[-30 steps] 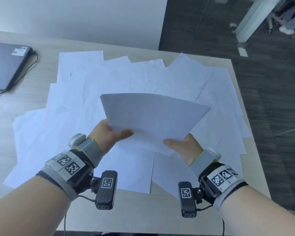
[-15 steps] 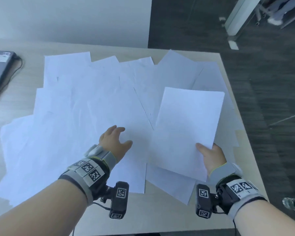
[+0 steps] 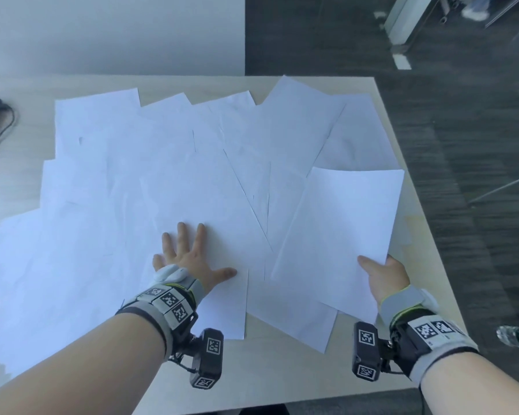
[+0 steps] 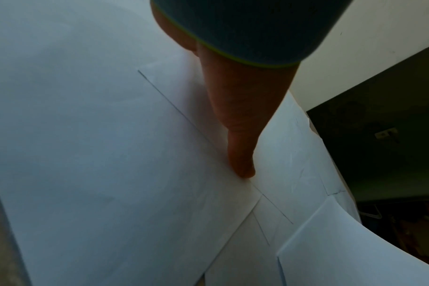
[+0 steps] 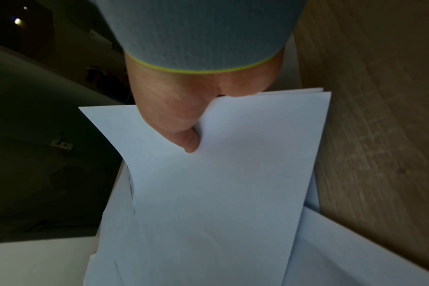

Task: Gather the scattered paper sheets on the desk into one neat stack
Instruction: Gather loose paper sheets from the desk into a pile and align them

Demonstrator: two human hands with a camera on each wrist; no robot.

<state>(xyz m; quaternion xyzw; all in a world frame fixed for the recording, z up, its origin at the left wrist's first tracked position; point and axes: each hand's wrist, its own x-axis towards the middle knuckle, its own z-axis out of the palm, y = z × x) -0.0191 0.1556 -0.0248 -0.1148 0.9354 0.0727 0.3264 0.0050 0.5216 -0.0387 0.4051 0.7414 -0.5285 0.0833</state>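
Head view: I see a light wood desk beside dark flooring, covered w/ scattered sheets. My left hand lies flat, fingers spread, on them. Right hand pinches a held stack at the desk's right edge, long axis running away from me.
Left wrist: thumb tip touches a sheet edge.
Right wrist: thumb on top; layered edges show several sheets.

Cool, even daylight overhead; dim and murky at the wrists

The head view is bright with a bluish cast and soft, faint shadows beneath the paper sheets; the desk edges bow from wide-angle distortion, and corners smear. Both wrist views are underexposed, grainy, with dark backgrounds and motion blur.
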